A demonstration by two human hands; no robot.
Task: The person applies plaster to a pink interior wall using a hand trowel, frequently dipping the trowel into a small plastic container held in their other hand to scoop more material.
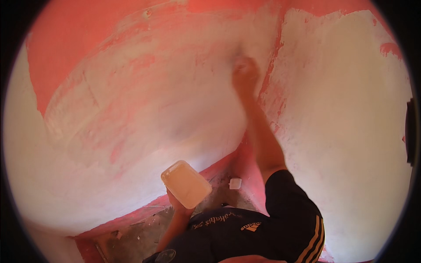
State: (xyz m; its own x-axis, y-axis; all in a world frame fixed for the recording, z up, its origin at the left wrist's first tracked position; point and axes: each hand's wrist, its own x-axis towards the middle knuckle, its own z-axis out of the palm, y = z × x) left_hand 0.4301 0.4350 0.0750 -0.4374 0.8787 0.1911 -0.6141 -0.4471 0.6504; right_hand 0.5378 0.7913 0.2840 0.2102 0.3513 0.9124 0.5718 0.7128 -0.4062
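My left hand (179, 205) grips a pale rectangular plastic tub (186, 184) from beneath, low in front of my chest. A smooth, cream-coloured filling shows inside the tub. My right arm stretches up toward the wall (175, 87), and my right hand (245, 73) is closed near the inside corner. Motion blur smears its fingers, and a dark smudge shows just above them. What that hand holds cannot be made out. Whitish coating covers much of the wall, with red paint showing through in streaks and along the top.
On the right, the adjoining wall (337, 109) is also mostly whitish, with red along the corner. A red band (127, 219) runs along the wall's foot. A small white container (235, 183) stands on the stained floor (136, 239) by the corner. A dark object (411, 131) sits at the right rim.
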